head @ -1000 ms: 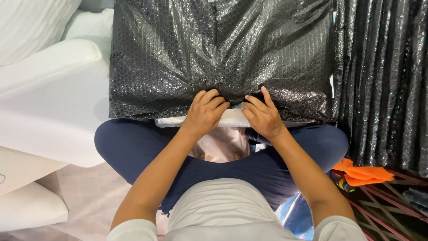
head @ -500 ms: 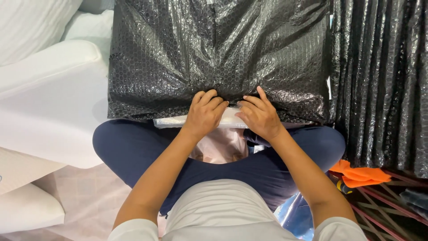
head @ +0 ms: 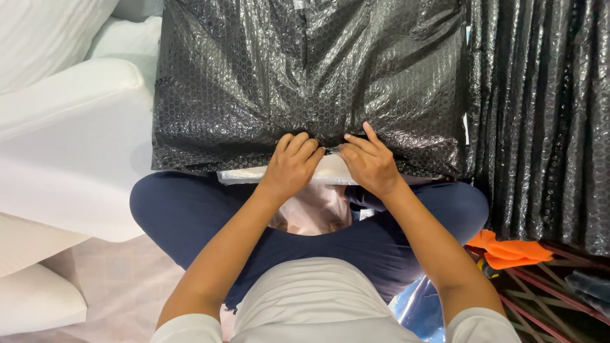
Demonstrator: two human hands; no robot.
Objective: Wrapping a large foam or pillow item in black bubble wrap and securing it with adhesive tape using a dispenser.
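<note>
Pinching the black bubble-wrap bag (head: pixel 311 82) at its near edge, left hand (head: pixel 293 164) and right hand (head: pixel 368 166) are closing fingers tight on the plastic, mid-sealing.

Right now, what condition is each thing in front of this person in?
Black bubble wrap: crinkled, wrapped over a bulky item, gathered at its near edge.
White item: mostly covered, one edge showing.
Left hand: curled, pinching the gathered wrap.
Right hand: fingers pressing the same gather.
Orange cloth: crumpled on the floor.
</note>
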